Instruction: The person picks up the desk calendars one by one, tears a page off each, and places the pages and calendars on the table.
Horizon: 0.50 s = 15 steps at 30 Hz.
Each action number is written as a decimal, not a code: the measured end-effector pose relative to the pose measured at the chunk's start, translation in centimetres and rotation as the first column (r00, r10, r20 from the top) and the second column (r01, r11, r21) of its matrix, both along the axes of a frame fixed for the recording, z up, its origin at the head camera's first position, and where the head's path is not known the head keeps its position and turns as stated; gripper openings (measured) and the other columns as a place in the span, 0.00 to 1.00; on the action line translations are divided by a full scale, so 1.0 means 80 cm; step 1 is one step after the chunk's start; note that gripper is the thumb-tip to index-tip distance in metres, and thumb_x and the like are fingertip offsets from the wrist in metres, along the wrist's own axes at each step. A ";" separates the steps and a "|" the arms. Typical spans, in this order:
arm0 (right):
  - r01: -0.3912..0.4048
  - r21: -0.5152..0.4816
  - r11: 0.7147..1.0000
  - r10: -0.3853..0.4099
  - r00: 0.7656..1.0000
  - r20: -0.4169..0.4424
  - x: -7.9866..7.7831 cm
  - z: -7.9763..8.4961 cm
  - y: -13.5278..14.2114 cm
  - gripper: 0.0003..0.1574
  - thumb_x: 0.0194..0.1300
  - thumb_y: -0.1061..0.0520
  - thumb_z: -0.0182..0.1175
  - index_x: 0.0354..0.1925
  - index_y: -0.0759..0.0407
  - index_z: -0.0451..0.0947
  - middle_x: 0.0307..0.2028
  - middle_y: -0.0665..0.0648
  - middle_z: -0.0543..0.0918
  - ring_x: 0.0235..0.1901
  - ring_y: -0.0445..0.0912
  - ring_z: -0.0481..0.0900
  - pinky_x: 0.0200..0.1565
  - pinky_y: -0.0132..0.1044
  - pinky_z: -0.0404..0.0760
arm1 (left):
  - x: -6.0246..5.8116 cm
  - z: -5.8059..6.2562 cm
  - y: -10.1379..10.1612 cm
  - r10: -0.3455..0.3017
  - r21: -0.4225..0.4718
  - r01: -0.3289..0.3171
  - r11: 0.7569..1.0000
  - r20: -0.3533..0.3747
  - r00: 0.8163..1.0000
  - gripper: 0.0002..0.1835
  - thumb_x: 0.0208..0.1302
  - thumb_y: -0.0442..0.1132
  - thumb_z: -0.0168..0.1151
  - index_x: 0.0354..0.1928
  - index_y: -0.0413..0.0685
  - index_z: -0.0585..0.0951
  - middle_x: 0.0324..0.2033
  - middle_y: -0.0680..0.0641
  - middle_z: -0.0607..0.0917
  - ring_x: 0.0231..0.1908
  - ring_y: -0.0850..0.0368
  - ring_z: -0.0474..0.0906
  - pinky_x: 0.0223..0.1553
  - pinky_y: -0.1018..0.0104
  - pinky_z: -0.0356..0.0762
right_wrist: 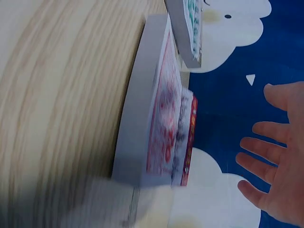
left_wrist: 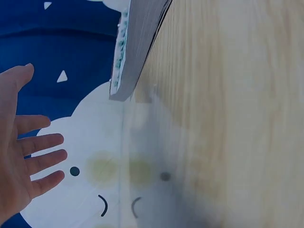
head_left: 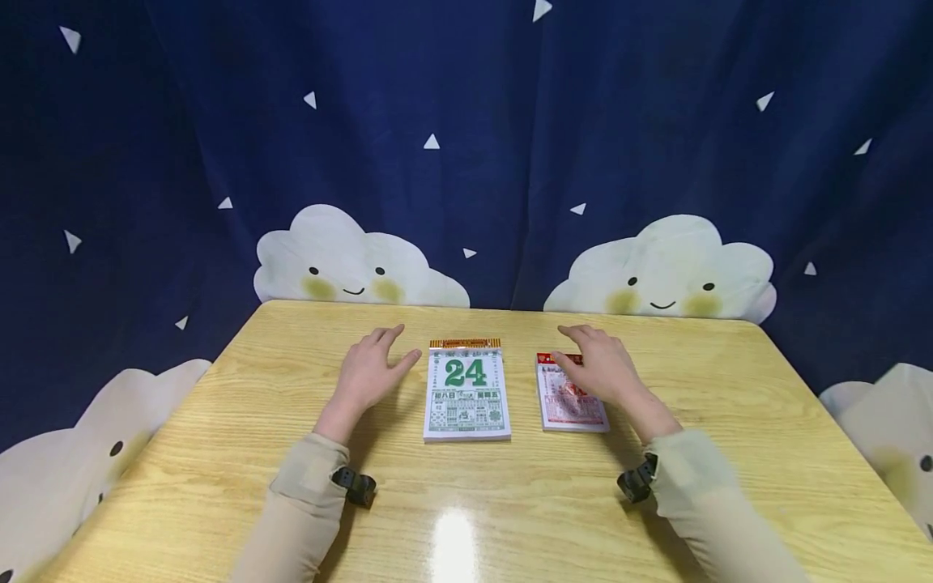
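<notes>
Holding nothing, left hand and right hand hover, fingers spread. Green calendar lies on worktop just right of left hand, long axis front-to-back; red calendar sits partly beneath the nearer right hand.

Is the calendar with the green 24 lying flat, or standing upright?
Lying flat: the head view shows the green calendar face up on the wooden table.
</notes>
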State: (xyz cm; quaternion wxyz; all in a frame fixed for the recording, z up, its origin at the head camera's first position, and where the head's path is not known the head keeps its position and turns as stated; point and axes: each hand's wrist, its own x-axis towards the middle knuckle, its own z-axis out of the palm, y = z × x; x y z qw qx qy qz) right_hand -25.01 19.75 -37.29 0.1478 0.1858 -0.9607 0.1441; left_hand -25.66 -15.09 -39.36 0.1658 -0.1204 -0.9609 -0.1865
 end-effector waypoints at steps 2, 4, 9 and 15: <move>-0.001 -0.011 1.000 0.001 1.000 0.014 0.000 -0.001 -0.007 0.32 0.56 0.42 0.49 0.54 0.58 0.66 0.51 0.60 0.71 0.50 0.56 0.67 0.46 0.54 0.64 | 0.001 -0.002 0.003 0.010 0.023 -0.011 1.000 0.023 1.000 0.38 0.52 0.69 0.36 0.57 0.50 0.66 0.49 0.45 0.71 0.48 0.47 0.68 0.48 0.52 0.64; 0.002 -0.027 1.000 -0.002 0.999 0.032 0.000 -0.004 -0.012 0.31 0.56 0.43 0.50 0.54 0.58 0.66 0.50 0.60 0.71 0.50 0.55 0.67 0.47 0.53 0.64 | 0.001 -0.004 0.006 0.024 0.051 -0.026 0.998 0.053 0.998 0.37 0.52 0.68 0.38 0.56 0.51 0.67 0.50 0.45 0.71 0.49 0.47 0.67 0.48 0.52 0.65; 0.004 -0.097 0.995 0.004 0.996 0.089 0.000 -0.010 -0.022 0.31 0.55 0.44 0.51 0.53 0.60 0.67 0.48 0.60 0.72 0.46 0.54 0.71 0.45 0.50 0.68 | 0.004 -0.007 0.011 0.057 0.103 -0.070 0.992 0.130 0.990 0.33 0.53 0.65 0.42 0.52 0.50 0.71 0.49 0.45 0.73 0.45 0.49 0.71 0.43 0.53 0.69; -0.016 -0.215 0.976 0.043 0.992 0.119 0.000 -0.014 -0.034 0.28 0.54 0.47 0.54 0.49 0.64 0.70 0.40 0.61 0.78 0.34 0.50 0.77 0.38 0.43 0.74 | 0.007 -0.011 0.017 0.084 0.134 -0.105 0.985 0.154 0.984 0.29 0.53 0.61 0.47 0.47 0.47 0.75 0.41 0.46 0.78 0.36 0.53 0.75 0.34 0.59 0.73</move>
